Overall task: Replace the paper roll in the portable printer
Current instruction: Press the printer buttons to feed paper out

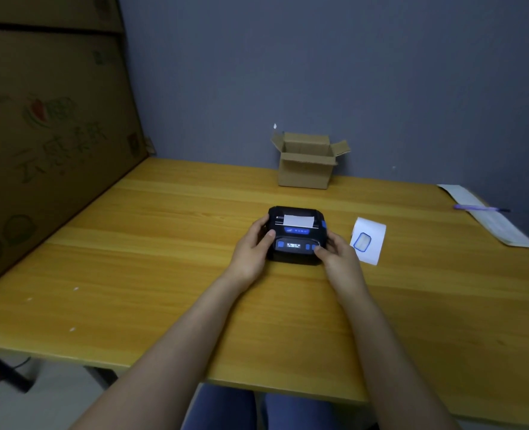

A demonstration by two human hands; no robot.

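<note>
I see the portable printer [296, 235] near the middle of the tabletop [164, 259], a little toward the far edge, and it rests flat on the wood. My left hand [252, 248] wraps its left side, with the thumb lying on the front panel beside the small lit display. My right hand [337, 254] holds the right side, with the thumb pressed near the blue buttons at the front right corner. So both hands are closed around the printer and carry nothing else.

A short white paper strip [299, 220] comes out of the slot on top, and the lid looks closed. I cannot tell from here which roll is inside.

Just beside my right hand, toward the right edge of the tabletop, lies a paper roll [368, 240] with a blue-ringed core facing me.

I judge the printer to be a rigid plastic body, light enough for one hand, and its smooth shell can slide on the wood, so I take it by the two sides as now. The lid surely needs a latch, maybe the blue piece on the right flank. The roll is light but soft on its outer layers; I would hold it by the flat ends so it does not unwind or dent.
</note>
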